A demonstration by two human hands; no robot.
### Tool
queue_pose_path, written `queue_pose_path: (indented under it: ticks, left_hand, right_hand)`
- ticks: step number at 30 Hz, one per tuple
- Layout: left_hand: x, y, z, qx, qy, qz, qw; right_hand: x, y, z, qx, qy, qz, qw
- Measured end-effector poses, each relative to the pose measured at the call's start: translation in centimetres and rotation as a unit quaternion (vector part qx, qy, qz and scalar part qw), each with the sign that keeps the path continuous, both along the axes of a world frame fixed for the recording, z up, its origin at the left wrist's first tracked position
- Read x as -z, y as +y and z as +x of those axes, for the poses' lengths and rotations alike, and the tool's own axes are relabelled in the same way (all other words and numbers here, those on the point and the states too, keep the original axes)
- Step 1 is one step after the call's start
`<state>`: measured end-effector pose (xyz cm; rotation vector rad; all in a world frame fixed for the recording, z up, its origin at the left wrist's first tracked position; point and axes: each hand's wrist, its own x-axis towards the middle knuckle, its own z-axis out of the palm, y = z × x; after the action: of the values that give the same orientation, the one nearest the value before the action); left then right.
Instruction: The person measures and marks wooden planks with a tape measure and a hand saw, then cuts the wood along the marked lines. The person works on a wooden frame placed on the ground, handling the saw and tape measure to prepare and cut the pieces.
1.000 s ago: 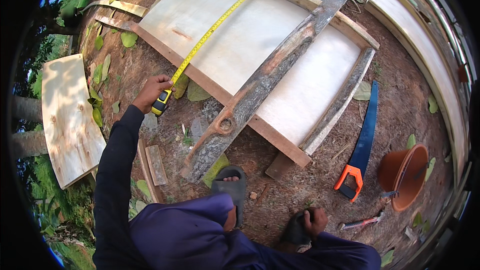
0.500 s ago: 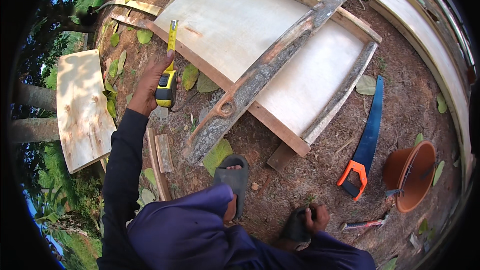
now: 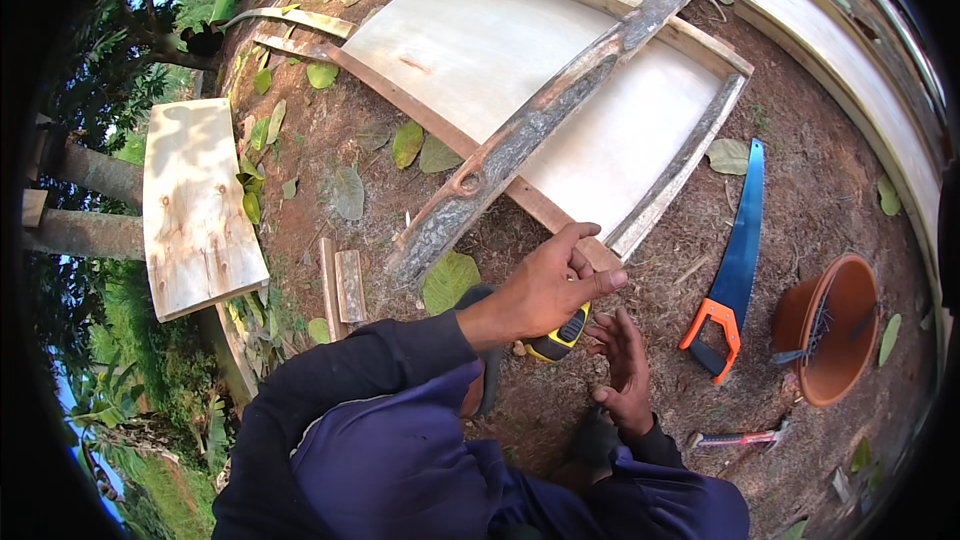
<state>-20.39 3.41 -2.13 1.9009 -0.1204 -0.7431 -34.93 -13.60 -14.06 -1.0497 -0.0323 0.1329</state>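
Observation:
My left hand (image 3: 535,295) is over the ground below the framed panel's near corner, fingers curled and thumb out, with a yellow and black tape measure (image 3: 558,338) partly hidden beneath it. My right hand (image 3: 625,375) is just below and right of the tape measure, palm up, fingers apart and loosely bent. The pale wood-framed panel (image 3: 455,50) lies on the dirt with a bark-covered plank (image 3: 540,115) across it. At the right lie a handsaw (image 3: 737,240) with an orange handle, a terracotta bucket (image 3: 800,330) with dark metal bits, and a hammer (image 3: 740,437).
A pale plywood board (image 3: 200,210) stands at the left by tree trunks (image 3: 95,235). A long framed piece (image 3: 830,70) runs along the right. Short offcuts (image 3: 350,290), wood strips (image 3: 285,20) and large leaves (image 3: 445,280) lie on the dirt. My sandaled feet are mostly hidden.
My left hand has swung down and right with the tape measure, whose extended blade is out of sight now. My right hand has risen from beside my foot and opened.

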Motion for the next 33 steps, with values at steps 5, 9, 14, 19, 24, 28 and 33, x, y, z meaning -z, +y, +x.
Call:
queue_pose_path:
  ticks: [5, 9, 14, 19, 24, 28, 33]
  left_hand:
    - [4.1, -2.2, -3.5, 0.038, -0.075, 0.008, 0.996]
    - [3.2, 1.5, -2.9, -0.06, -0.18, 0.049, 0.981]
    - [0.1, 10.9, 1.2, -0.332, -0.37, 0.104, 0.861]
    - [4.5, 18.0, 0.5, -0.564, -0.168, 0.135, 0.797]
    - [6.2, 17.7, -6.2, -0.538, 0.05, -0.201, 0.817]
    - [5.8, 14.1, -7.4, -0.541, 0.034, -0.209, 0.814]
    - [3.2, 15.8, -14.9, -0.56, -0.013, -0.174, 0.81]
  right_hand:
    - [-0.6, 3.7, 0.5, -0.004, 0.098, 0.097, 0.99]
    - [1.6, 3.8, -0.5, -0.069, 0.185, 0.219, 0.955]
    - [2.3, 3.2, -2.3, -0.08, 0.271, 0.224, 0.933]
    - [1.0, 0.3, -2.9, -0.16, 0.346, 0.132, 0.915]
    - [-0.4, 0.3, -0.1, -0.219, 0.286, 0.042, 0.932]
    - [-0.1, 3.0, 0.9, -0.237, 0.267, 0.036, 0.933]
    - [0.1, 7.2, -2.1, -0.302, 0.258, 0.066, 0.915]
